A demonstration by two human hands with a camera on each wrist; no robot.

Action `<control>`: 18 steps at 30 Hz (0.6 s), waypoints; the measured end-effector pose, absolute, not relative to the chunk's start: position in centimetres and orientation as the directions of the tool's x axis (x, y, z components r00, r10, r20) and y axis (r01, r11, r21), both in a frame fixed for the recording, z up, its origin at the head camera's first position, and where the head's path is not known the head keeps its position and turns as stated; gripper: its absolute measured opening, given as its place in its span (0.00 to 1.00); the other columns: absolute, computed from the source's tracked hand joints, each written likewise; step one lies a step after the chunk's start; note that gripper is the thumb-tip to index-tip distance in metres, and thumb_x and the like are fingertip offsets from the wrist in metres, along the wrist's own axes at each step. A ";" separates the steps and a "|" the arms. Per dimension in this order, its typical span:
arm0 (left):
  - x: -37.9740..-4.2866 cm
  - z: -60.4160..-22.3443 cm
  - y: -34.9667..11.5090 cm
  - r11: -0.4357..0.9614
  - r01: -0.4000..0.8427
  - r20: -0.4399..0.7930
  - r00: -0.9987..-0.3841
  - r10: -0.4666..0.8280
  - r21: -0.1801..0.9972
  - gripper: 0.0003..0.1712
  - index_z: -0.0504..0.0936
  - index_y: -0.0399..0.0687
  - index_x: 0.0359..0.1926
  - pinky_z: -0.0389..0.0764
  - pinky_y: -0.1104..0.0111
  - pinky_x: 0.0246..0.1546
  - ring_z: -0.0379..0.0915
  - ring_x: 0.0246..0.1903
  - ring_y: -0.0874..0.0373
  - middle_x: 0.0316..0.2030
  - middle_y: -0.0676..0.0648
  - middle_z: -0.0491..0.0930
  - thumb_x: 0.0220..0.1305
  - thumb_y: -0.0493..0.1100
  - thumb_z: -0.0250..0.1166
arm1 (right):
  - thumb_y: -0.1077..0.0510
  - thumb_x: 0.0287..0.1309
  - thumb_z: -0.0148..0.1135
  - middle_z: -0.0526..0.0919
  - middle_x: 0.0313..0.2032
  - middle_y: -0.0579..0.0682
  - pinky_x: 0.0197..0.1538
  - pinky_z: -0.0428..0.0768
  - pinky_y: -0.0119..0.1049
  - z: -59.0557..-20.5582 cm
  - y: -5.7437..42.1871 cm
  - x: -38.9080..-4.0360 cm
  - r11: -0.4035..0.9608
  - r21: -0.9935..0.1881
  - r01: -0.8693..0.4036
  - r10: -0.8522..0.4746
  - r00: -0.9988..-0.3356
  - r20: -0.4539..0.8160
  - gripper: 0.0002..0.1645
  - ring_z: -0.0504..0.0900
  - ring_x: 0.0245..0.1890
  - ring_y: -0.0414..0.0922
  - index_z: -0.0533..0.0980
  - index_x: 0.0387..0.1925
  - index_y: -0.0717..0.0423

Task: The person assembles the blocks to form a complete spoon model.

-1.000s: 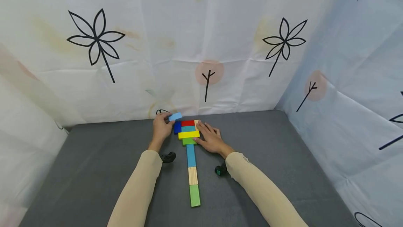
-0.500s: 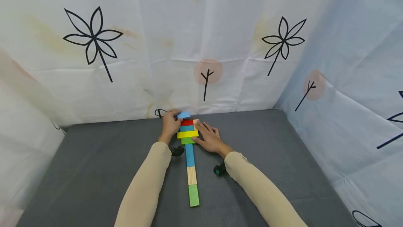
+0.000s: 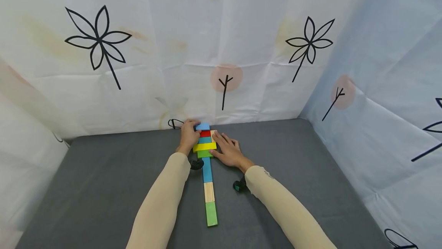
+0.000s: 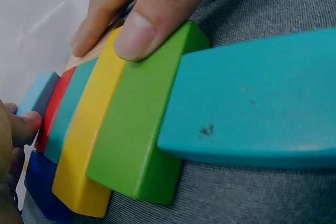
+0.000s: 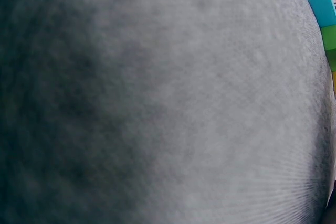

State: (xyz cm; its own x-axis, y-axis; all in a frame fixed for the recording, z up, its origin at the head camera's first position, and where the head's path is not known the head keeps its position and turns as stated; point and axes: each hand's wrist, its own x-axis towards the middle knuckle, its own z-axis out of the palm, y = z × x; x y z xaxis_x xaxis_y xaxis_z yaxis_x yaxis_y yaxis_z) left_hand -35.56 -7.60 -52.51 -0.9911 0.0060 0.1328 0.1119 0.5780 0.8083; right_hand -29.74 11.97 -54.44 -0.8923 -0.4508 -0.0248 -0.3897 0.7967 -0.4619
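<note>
My left hand (image 3: 189, 137) pinches a light blue block (image 3: 203, 126) at the far end of a row of coloured blocks; its thumb shows beside that block in the left wrist view. Just below lie a red block (image 3: 205, 134), a teal block (image 4: 70, 114), a yellow block (image 3: 205, 147) and a green block (image 4: 139, 124). A dark blue block (image 4: 46, 184) sits at their left side, mostly hidden by my hand in the head view. My right hand (image 3: 229, 152) rests with extended fingers on the plain wood block (image 3: 213, 134), its thumb touching the green block.
A straight stem of blocks runs toward me: blue (image 3: 207, 170), plain wood (image 3: 208, 192), then light green (image 3: 211, 214). They lie on a grey cloth surface (image 3: 276, 157). A white printed curtain (image 3: 165, 49) rises right behind the far edge.
My left hand has carried the light blue block rightward, from the upper left to the far side of the red block, and straightened it there. My right hand has stayed on the blocks.
</note>
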 end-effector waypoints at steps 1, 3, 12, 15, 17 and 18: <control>-35.6 -52.5 -7.6 0.581 0.108 0.129 -0.992 0.005 0.806 0.19 0.82 0.35 0.59 0.73 0.52 0.63 0.69 0.60 0.41 0.59 0.38 0.74 0.68 0.29 0.63 | 0.35 0.76 0.45 0.42 0.81 0.46 0.71 0.47 0.59 -54.4 11.9 -29.8 0.799 -0.459 -0.388 -0.449 -0.893 -0.025 0.44 0.43 0.79 0.51 0.47 0.82 0.48; -35.7 -52.5 -7.6 0.585 0.098 0.119 -0.993 0.003 0.805 0.18 0.82 0.36 0.59 0.72 0.52 0.63 0.69 0.60 0.41 0.60 0.39 0.74 0.68 0.29 0.63 | 0.34 0.76 0.45 0.42 0.81 0.46 0.71 0.47 0.59 -54.4 11.9 -29.8 0.802 -0.454 -0.387 -0.445 -0.895 -0.023 0.44 0.43 0.79 0.50 0.47 0.82 0.48; -35.9 -52.3 -7.4 0.690 0.057 0.050 -0.998 0.030 0.722 0.20 0.81 0.38 0.62 0.61 0.47 0.67 0.66 0.62 0.41 0.62 0.39 0.73 0.71 0.32 0.59 | 0.35 0.76 0.46 0.43 0.81 0.47 0.72 0.47 0.59 -54.1 11.8 -29.7 0.799 -0.457 -0.391 -0.449 -0.893 -0.022 0.44 0.43 0.79 0.51 0.48 0.81 0.49; -35.9 -52.3 -7.4 0.735 0.056 0.026 -0.998 0.053 0.676 0.22 0.80 0.40 0.64 0.60 0.45 0.66 0.65 0.63 0.40 0.63 0.38 0.74 0.71 0.33 0.58 | 0.35 0.76 0.46 0.42 0.81 0.46 0.72 0.47 0.59 -54.1 11.9 -29.6 0.802 -0.456 -0.386 -0.448 -0.893 -0.032 0.44 0.43 0.80 0.50 0.47 0.82 0.47; -35.9 -52.3 -7.4 0.755 0.058 0.014 -0.998 0.064 0.654 0.22 0.80 0.40 0.64 0.59 0.44 0.65 0.64 0.63 0.39 0.63 0.38 0.74 0.71 0.34 0.58 | 0.35 0.76 0.45 0.41 0.81 0.45 0.72 0.47 0.58 -54.1 11.9 -29.6 0.804 -0.455 -0.383 -0.447 -0.894 -0.037 0.44 0.42 0.80 0.50 0.47 0.82 0.47; -35.9 -52.3 -7.3 0.761 0.057 0.008 -0.998 0.068 0.647 0.23 0.79 0.40 0.65 0.59 0.44 0.65 0.63 0.64 0.39 0.63 0.38 0.74 0.71 0.34 0.57 | 0.35 0.76 0.45 0.41 0.81 0.44 0.72 0.47 0.58 -54.0 11.9 -29.6 0.805 -0.454 -0.381 -0.446 -0.894 -0.042 0.44 0.42 0.80 0.50 0.46 0.82 0.47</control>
